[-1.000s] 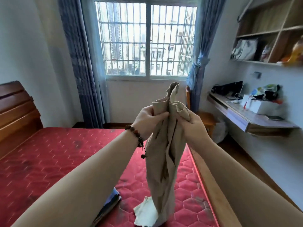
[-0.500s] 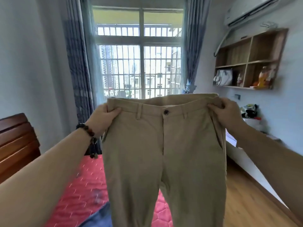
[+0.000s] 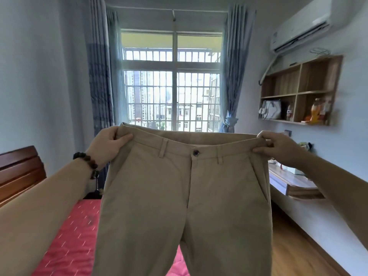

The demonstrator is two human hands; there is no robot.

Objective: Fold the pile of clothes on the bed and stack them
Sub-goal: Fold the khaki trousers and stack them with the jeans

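Note:
A pair of beige trousers [image 3: 185, 206] hangs spread out in front of me, front side and dark button facing me. My left hand [image 3: 108, 145] grips the left end of the waistband, a bead bracelet on its wrist. My right hand [image 3: 278, 148] pinches the right end of the waistband. Both legs drop down past the bottom of the view. The red mattress [image 3: 69, 242] lies below and to the left. The rest of the clothes pile is hidden behind the trousers.
A wooden headboard [image 3: 20, 172] stands at the left. On the right are a wall desk [image 3: 294, 186], a wooden wall shelf [image 3: 298, 92] with a bag and bottles, and wooden floor [image 3: 294, 251]. A barred window [image 3: 173, 96] with blue curtains is straight ahead.
The bunched trousers were opened out by the waistband and raised; my hands have moved further apart, and my view has tilted up from the bed toward the window.

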